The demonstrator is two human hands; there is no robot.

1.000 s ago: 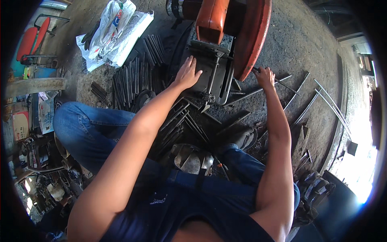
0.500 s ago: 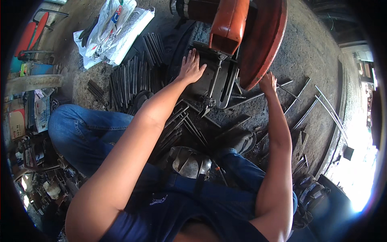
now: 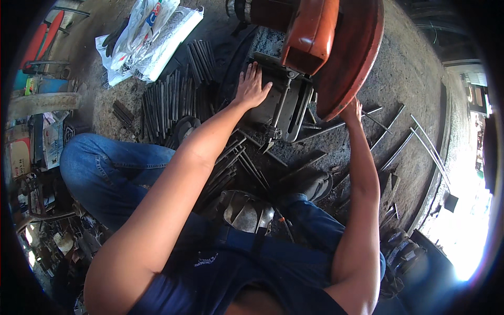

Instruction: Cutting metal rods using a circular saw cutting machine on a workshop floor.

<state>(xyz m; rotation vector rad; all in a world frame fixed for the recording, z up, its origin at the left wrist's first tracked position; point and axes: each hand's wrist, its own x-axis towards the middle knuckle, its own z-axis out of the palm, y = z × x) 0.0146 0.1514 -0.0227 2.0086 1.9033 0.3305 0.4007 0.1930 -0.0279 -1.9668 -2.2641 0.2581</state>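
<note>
A chop saw with an orange-red motor arm point(image 3: 311, 39) and a large round red guard point(image 3: 358, 63) stands in front of me. My left hand point(image 3: 252, 90) lies open on the left side of its dark metal base point(image 3: 265, 109), thumb apart from the fingers. A clamp screw point(image 3: 281, 105) runs along the base, right of that hand. On the guard's right side, my right hand point(image 3: 352, 112) reaches up beside the lower rim. The guard hides most of its fingers, and whatever they touch is out of sight.
Cut dark metal rods point(image 3: 165, 105) lie in rows left of the saw. Longer thin rods point(image 3: 430, 149) are scattered to the right. White plastic sacks point(image 3: 149, 47) sit at the back left. Short bars point(image 3: 226, 173) lie between my feet, near my shoe point(image 3: 312, 185).
The saw's motor arm and guard have shifted right and slightly down in view. The guard now covers more of my right hand. My left hand stays almost in place on the base.
</note>
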